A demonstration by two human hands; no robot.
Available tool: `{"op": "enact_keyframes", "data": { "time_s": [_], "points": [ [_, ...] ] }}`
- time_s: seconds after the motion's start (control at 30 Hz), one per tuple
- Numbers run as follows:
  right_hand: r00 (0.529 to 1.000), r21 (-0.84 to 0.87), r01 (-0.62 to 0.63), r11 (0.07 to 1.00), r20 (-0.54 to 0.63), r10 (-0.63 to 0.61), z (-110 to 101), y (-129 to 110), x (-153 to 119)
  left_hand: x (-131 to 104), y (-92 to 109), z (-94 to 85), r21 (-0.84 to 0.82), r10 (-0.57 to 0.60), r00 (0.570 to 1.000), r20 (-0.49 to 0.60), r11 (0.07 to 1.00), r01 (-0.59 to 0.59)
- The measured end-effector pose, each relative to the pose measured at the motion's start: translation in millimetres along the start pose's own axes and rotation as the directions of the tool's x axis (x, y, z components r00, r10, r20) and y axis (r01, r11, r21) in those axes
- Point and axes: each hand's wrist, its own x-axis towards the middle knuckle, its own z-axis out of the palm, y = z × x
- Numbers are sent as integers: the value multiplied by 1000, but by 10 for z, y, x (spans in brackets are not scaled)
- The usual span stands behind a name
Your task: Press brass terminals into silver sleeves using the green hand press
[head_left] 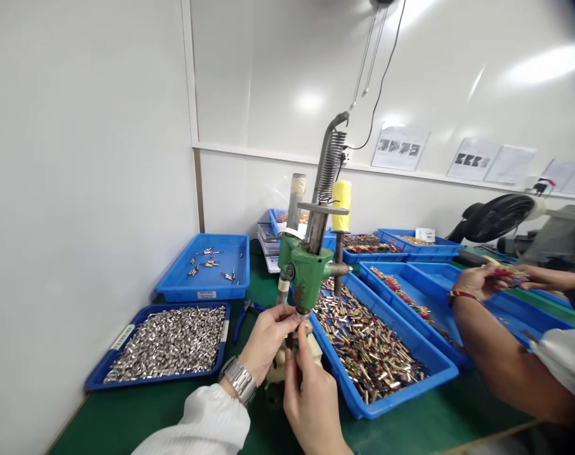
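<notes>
A green hand press (307, 272) with a coil spring and a yellow-wrapped handle (341, 205) stands in front of me. Under its ram, my left hand (268, 338) has thumb and fingers pinched together, a metal watch on the wrist. Just below and to the right, my right hand (311, 395) is raised with its fingertips closed at the same spot. Whatever small part they hold is hidden by the fingers. To the left lies a blue tray of short silver metal sleeves (171, 341). On the right, a blue bin (392, 398) holds many gold-coloured metal pieces.
Blue-handled pliers (242, 316) lie behind my left hand. A blue tray (202, 294) with several loose pieces sits at back left. At right, a co-worker's hands (474, 281) hold a bunch of small parts above blue trays. A black fan (498, 218) stands beyond.
</notes>
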Motion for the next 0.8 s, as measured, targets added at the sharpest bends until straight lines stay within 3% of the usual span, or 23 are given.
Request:
{"op": "enact_keyframes", "data": {
  "time_s": [0.17, 0.27, 0.33, 0.43, 0.5, 0.6, 0.67, 0.7, 0.73, 0.8],
  "points": [
    [998, 196, -49, 979, 35, 43, -113, 56, -112, -61, -88, -9, 230, 134, 990, -53, 966, -118],
    [999, 250, -23, 968, 41, 13, -353, 32, -93, -101, -143, 2, 418, 272, 959, -83, 883, -215],
    [999, 276, -23, 961, 33, 14, -592, -27, 72, -119, -168, 29, 487, 352, 930, -103, 833, -261],
    [999, 347, 12, 938, -54, 8, -958, -129, 601, -132, -190, 78, 507, 427, 896, -124, 803, -313],
    [982, 393, 66, 917, -190, 11, -1129, -162, 1100, -136, -199, 99, 482, 427, 893, -141, 818, -315],
    [889, 393, 167, 904, -457, 35, -1218, -115, 1942, -144, -204, 110, 411, 343, 923, -177, 878, -247],
    [820, 358, 201, 912, -570, 43, -1181, -22, 2469, -150, -202, 112, 371, 282, 941, -189, 908, -197],
    [811, 373, 195, 907, -582, 65, -1144, 36, 2694, -152, -201, 112, 360, 263, 945, -192, 915, -182],
    [834, 421, 155, 894, -541, 110, -1101, 93, 2881, -152, -201, 111, 354, 251, 949, -193, 920, -171],
    [923, 563, 6, 827, -320, 212, -1018, 186, 3121, -147, -208, 109, 355, 244, 950, -193, 920, -164]
  ]
}}
